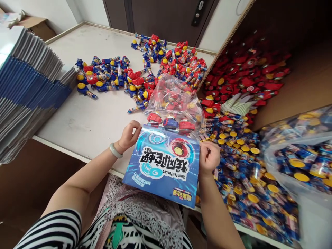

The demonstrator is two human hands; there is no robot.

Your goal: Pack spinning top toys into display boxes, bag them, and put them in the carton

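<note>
A blue printed box (pixel 166 166) with large lettering is held at the table's front edge, close to my body. My left hand (pixel 131 135), with a pale bangle at the wrist, is closed at its far left corner. My right hand (pixel 209 157) is closed at the right side, where clear plastic also shows. At the box's far edge is a row of red and blue spinning-top toys (pixel 170 123). Beyond it a clear plastic bag (pixel 173 93) bulges out, with red toys visible through it. The box's inside is hidden.
Loose red and blue toys (pixel 111 74) lie across the white table (pixel 77 121). A stack of folded blue cartons (pixel 28 79) stands at left. At right are a large carton of red toys (pixel 246 69), a striped glove (pixel 238 105) and heaped yellow-capped tubes (pixel 249 176).
</note>
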